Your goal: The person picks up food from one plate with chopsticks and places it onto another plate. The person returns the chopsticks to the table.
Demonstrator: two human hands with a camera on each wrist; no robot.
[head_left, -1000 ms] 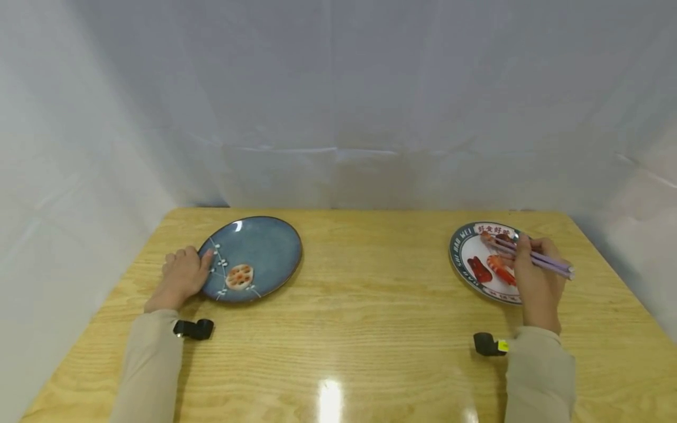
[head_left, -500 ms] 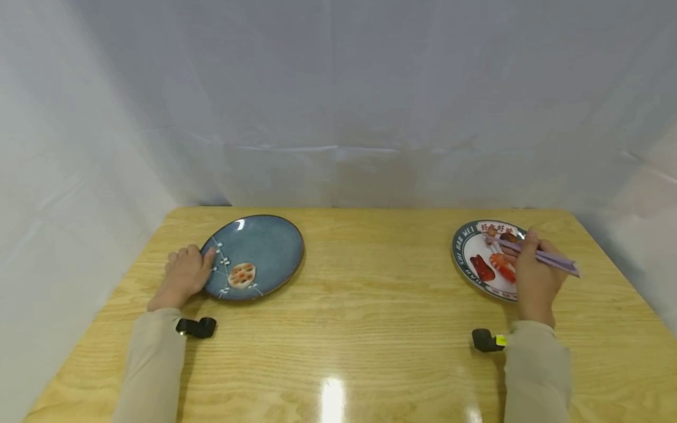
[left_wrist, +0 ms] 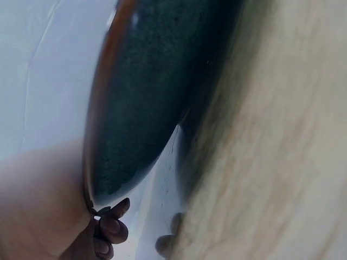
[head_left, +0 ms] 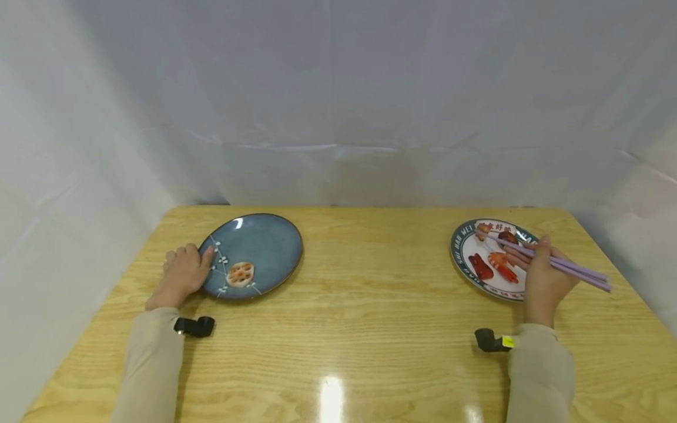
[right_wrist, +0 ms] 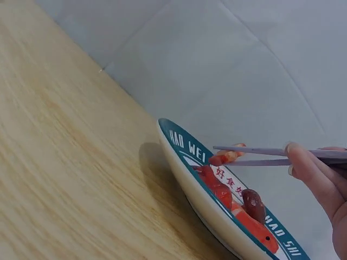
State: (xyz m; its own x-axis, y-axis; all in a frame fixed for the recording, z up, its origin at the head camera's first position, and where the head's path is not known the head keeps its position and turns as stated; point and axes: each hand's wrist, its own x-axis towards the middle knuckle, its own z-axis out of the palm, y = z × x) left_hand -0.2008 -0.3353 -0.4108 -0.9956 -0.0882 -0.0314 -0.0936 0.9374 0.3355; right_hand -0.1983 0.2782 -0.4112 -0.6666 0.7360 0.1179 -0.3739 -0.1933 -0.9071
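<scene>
On the left, my left hand [head_left: 182,273] grips the rim of a blue plate [head_left: 270,247], thumb over the edge; fingertips show below the rim in the left wrist view. A lotus root slice [head_left: 240,274] lies on that plate. My right hand [head_left: 547,286] holds purple chopsticks [head_left: 579,271]. Between their tips is a small orange-and-red food piece [right_wrist: 227,156], just above a white plate with a green lettered rim [head_left: 459,258]. That plate bears a shrimp [head_left: 501,267], a dark red piece [head_left: 480,267] and a brown piece [head_left: 508,237].
Both plates stand on a light wooden table [head_left: 365,294], far apart. A pale sheet [head_left: 338,106] hangs behind the table and along its sides. Black wrist cameras [head_left: 195,326] sit on both sleeves.
The chopsticks' rear ends have swung right and slightly down as my right hand turned. The small food piece at their tips has shifted slightly left. My left hand stays on the blue plate.
</scene>
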